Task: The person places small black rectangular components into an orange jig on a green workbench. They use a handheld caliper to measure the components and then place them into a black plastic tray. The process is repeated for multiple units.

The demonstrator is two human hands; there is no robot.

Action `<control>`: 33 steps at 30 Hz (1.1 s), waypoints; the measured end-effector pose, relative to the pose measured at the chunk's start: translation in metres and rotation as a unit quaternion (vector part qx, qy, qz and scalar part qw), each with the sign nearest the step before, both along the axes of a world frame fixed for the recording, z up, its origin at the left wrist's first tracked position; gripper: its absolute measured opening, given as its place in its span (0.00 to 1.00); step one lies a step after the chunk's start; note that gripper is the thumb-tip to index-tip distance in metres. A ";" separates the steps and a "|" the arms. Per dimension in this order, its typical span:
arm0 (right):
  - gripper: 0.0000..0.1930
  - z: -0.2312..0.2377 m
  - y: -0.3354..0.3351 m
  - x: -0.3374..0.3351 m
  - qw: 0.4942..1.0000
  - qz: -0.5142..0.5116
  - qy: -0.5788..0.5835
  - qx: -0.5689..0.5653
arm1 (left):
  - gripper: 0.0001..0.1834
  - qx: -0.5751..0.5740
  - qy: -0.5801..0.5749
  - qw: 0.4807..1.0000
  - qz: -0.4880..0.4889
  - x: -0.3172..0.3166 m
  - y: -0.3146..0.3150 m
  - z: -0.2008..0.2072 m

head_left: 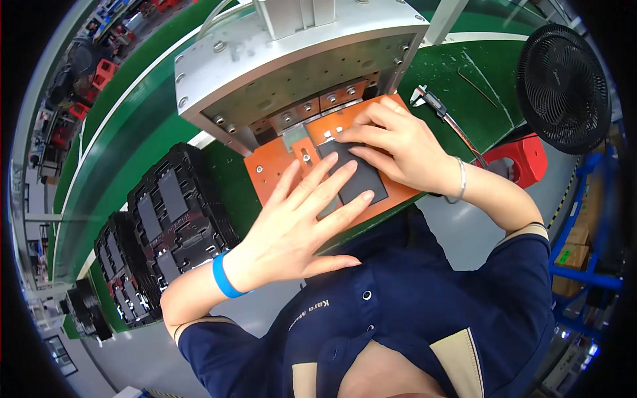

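A dark, flat rectangular piece [363,180] lies on the orange base plate [267,174] of a metal press. My left hand [285,232] is spread, its fingertips resting across the piece and its thumb stretched toward my body. At the far edge of the piece, my right hand [405,146] is bent with thumb and fingers drawn together in a pinch. Whatever lies between those fingertips, if anything, is hidden. A small orange slotted block [306,156] with a screw sits just left of the piece.
The press's silver frame [302,73] rises beyond my hands. Stacked black trays [179,219] holding dark flat pieces stand at left. On the green table at right lie a caliper [430,101] and a hex key [476,87], near a black fan [564,89] and red stool [529,161].
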State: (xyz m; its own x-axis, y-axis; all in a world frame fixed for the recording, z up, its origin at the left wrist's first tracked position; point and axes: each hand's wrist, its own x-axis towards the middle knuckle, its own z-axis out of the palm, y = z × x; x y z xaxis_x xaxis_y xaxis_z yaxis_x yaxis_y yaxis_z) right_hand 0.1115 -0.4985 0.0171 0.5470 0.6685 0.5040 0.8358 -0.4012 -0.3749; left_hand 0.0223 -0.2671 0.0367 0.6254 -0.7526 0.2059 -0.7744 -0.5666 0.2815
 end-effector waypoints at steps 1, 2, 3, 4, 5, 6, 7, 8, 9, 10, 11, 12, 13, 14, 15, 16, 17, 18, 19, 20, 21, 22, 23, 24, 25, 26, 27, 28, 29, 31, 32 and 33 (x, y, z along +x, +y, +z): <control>0.12 -0.002 0.002 0.002 1.000 0.000 -0.010 -0.017 | 0.43 -0.003 0.028 1.000 0.005 0.002 -0.002 -0.006; 0.13 -0.004 0.004 0.005 0.999 0.002 -0.020 -0.034 | 0.43 -0.002 0.034 0.999 0.003 0.003 -0.002 -0.009; 0.13 -0.006 0.005 0.007 0.998 0.004 -0.029 -0.051 | 0.43 0.000 0.039 0.999 0.003 0.003 -0.002 -0.011; 0.12 -0.008 0.007 0.008 0.997 0.000 -0.050 -0.057 | 0.43 -0.001 0.047 0.999 0.005 0.002 -0.001 -0.014; 0.12 -0.008 0.008 0.008 0.995 -0.004 -0.070 -0.064 | 0.42 0.001 0.045 0.999 0.004 0.002 0.000 -0.015; 0.11 -0.008 0.009 0.008 0.993 -0.007 -0.090 -0.071 | 0.42 -0.004 0.045 0.999 0.004 0.001 0.000 -0.017; 0.12 -0.009 0.010 0.008 0.991 -0.009 -0.110 -0.072 | 0.42 -0.007 0.044 0.999 0.002 0.002 0.000 -0.018; 0.12 -0.009 0.010 0.009 0.989 -0.010 -0.130 -0.074 | 0.42 -0.011 0.043 0.999 0.000 0.002 0.000 -0.019; 0.12 -0.009 0.011 0.009 0.986 -0.011 -0.150 -0.076 | 0.42 -0.012 0.046 0.999 0.003 0.002 0.000 -0.020; 0.12 -0.009 0.011 0.008 0.985 -0.019 -0.150 -0.085 | 0.42 -0.012 0.048 0.999 0.003 0.003 -0.001 -0.020; 0.12 -0.010 0.011 0.007 0.984 -0.027 -0.149 -0.094 | 0.42 -0.012 0.050 0.999 0.004 0.003 -0.001 -0.020; 0.12 -0.010 0.011 0.007 0.983 -0.035 -0.148 -0.103 | 0.42 -0.014 0.050 0.999 0.006 0.003 -0.001 -0.021; 0.12 -0.010 0.013 0.008 0.985 -0.047 -0.142 -0.091 | 0.42 -0.014 0.047 0.999 0.007 0.004 -0.001 -0.021; 0.12 -0.010 0.015 0.010 0.986 -0.058 -0.136 -0.078 | 0.42 -0.014 0.045 0.999 0.009 0.005 -0.001 -0.021; 0.12 -0.010 0.015 0.011 0.987 -0.070 -0.130 -0.066 | 0.42 -0.012 0.045 0.999 0.008 0.005 -0.001 -0.021; 0.12 -0.009 0.015 0.011 0.989 -0.054 -0.128 -0.048 | 0.42 -0.011 0.044 0.999 0.008 0.005 -0.001 -0.021; 0.11 -0.008 0.014 0.011 0.991 -0.037 -0.125 -0.029 | 0.42 -0.009 0.043 0.999 0.008 0.005 0.000 -0.021; 0.11 -0.008 0.013 0.011 0.992 -0.021 -0.122 -0.011 | 0.42 -0.010 0.043 0.999 0.008 0.005 0.000 -0.021; 0.11 -0.009 0.011 0.011 0.994 -0.012 -0.109 -0.006 | 0.42 -0.011 0.043 0.999 0.008 0.005 0.000 -0.021; 0.11 -0.010 0.010 0.011 0.995 -0.004 -0.095 -0.002 | 0.42 -0.012 0.043 0.999 0.007 0.005 0.000 -0.021; 0.11 -0.011 0.008 0.011 0.997 0.004 -0.081 0.002 | 0.42 -0.013 0.044 0.999 0.005 0.006 0.000 -0.021; 0.11 -0.011 0.008 0.010 0.997 0.002 -0.074 -0.009 | 0.42 -0.014 0.045 0.999 0.006 0.006 0.001 -0.021; 0.10 -0.010 0.008 0.009 0.997 -0.001 -0.068 -0.021 | 0.42 -0.015 0.046 0.999 0.006 0.006 0.001 -0.021; 0.10 -0.009 0.009 0.008 0.998 -0.004 -0.062 -0.033 | 0.42 -0.017 0.045 0.999 0.005 0.006 0.001 -0.022; 0.09 -0.008 0.009 0.008 0.996 -0.001 -0.082 -0.046 | 0.42 -0.020 0.045 0.999 0.004 0.006 0.000 -0.022; 0.09 -0.007 0.010 0.008 0.993 0.001 -0.101 -0.058 | 0.42 -0.023 0.045 0.999 0.003 0.006 0.000 -0.023; 0.09 -0.006 0.010 0.008 0.990 0.003 -0.121 -0.071 | 0.43 -0.020 0.047 0.999 0.005 0.006 0.000 -0.022; 0.09 -0.005 0.011 0.007 0.988 -0.002 -0.129 -0.081 | 0.43 -0.017 0.049 0.999 0.005 0.006 0.000 -0.022; 0.09 -0.004 0.012 0.005 0.986 -0.008 -0.137 -0.091 | 0.43 -0.015 0.050 0.999 0.005 0.005 0.000 -0.022; 0.10 -0.006 0.015 0.005 0.985 -0.028 -0.139 -0.094 | 0.42 -0.016 0.054 0.998 0.009 0.005 0.000 -0.021; 0.11 -0.011 0.015 0.008 0.986 -0.043 -0.133 -0.086 | 0.42 -0.016 0.055 0.998 0.010 0.005 0.000 -0.021; 0.12 -0.013 0.015 0.009 0.987 -0.058 -0.128 -0.078 | 0.42 -0.015 0.053 0.998 0.009 0.005 -0.001 -0.021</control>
